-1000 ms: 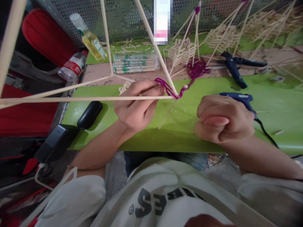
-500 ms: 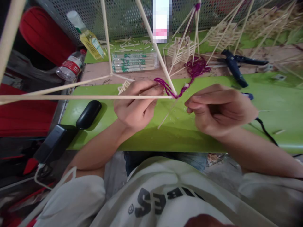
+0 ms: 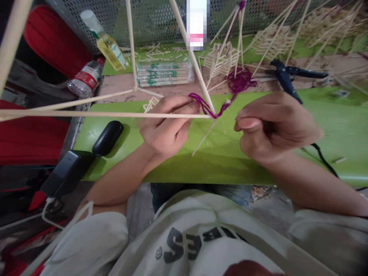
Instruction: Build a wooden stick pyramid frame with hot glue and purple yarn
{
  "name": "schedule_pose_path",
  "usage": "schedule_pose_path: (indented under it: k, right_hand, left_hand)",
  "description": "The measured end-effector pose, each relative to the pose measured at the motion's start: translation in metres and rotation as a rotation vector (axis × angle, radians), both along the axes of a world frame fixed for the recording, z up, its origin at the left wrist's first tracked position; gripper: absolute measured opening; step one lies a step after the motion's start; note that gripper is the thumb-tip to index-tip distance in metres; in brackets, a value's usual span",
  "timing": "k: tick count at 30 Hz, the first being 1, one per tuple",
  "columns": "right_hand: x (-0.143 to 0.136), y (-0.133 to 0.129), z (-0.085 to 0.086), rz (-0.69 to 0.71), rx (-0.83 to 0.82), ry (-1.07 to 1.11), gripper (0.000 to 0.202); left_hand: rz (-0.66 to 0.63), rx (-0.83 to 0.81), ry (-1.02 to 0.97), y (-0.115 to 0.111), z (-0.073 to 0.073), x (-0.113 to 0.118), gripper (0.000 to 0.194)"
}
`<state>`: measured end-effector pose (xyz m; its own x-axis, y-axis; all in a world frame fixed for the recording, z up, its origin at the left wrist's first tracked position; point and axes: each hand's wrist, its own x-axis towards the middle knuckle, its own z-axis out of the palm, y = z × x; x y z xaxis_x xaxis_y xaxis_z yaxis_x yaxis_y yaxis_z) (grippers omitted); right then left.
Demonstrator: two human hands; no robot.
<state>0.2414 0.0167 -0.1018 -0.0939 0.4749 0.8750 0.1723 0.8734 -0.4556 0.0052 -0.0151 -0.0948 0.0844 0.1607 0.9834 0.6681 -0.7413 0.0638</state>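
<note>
My left hand (image 3: 165, 128) pinches loops of purple yarn (image 3: 198, 98) beside a corner of a frame of wooden sticks (image 3: 109, 114). The yarn is wound round that corner, where several sticks meet, and trails back to a purple tangle (image 3: 240, 81) on the table. My right hand (image 3: 280, 128) is held to the right of the corner, thumb and forefinger pressed together. Whatever is in its fingertips, if anything, is too fine to make out. A thin stick (image 3: 203, 138) slants down from below the corner toward the table.
Behind my right hand lies a dark blue glue gun or similar tool (image 3: 283, 78). Small stick models (image 3: 220, 61) and a packet of sticks (image 3: 163, 73) stand farther back. Two bottles (image 3: 110, 50), a black case (image 3: 107, 138) and a power bank (image 3: 67, 172) are at left.
My right hand has moved a little to the right and up, away from the yarn-wrapped corner. My left hand keeps its pinch and the stick frame has shifted only slightly.
</note>
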Motion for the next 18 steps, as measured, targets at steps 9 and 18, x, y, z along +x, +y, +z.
schedule_pose_path:
  k: [9, 18]
  right_hand:
    - [-0.0088, 0.0041, 0.0085, -0.036, 0.273, -0.01, 0.03]
    - [-0.0098, -0.0019, 0.0104, -0.031, 0.201, 0.028, 0.032]
  left_hand:
    - [0.081, -0.043, 0.014, -0.0029, -0.0018, 0.0001, 0.017]
    - [0.047, 0.004, 0.032, 0.0002, 0.0029, -0.0021, 0.015]
